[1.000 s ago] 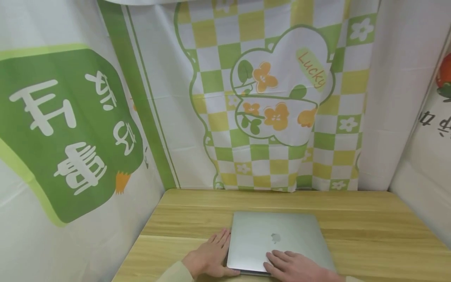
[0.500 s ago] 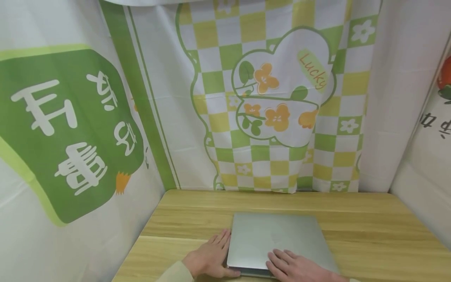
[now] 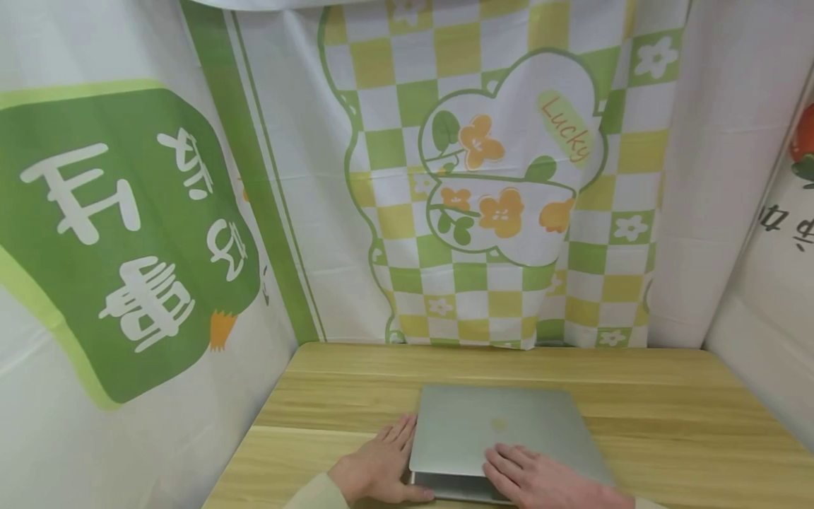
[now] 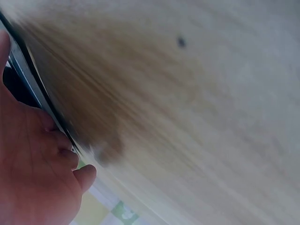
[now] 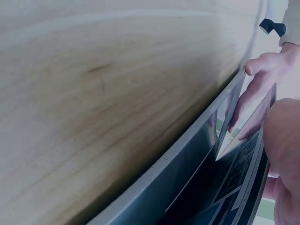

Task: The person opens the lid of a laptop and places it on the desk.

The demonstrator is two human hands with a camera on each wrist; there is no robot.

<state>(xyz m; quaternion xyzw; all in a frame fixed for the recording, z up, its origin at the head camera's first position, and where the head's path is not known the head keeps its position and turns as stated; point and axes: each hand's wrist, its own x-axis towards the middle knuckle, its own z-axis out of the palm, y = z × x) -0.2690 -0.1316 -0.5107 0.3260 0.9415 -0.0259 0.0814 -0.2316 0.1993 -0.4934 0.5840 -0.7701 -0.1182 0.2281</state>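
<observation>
A silver laptop lies on the wooden table, its lid tilted up slightly so a dark gap shows along the near edge. My left hand rests flat along the laptop's left side, fingers extended, thumb at the near corner; the left wrist view shows this hand against the laptop's thin edge. My right hand holds the lid's near edge, fingers lying over its top. From the right wrist, the keyboard is visible inside the gap, with the right hand at the lid's edge.
The wooden table extends around the laptop to both sides and behind it. A green-and-yellow checked curtain hangs at the far edge. White printed cloth closes the left side, and another cloth the right.
The laptop's near lid edge has risen from nearly closed, widening the gap. My right hand has moved slightly up and right with it. The left hand has stayed in place.
</observation>
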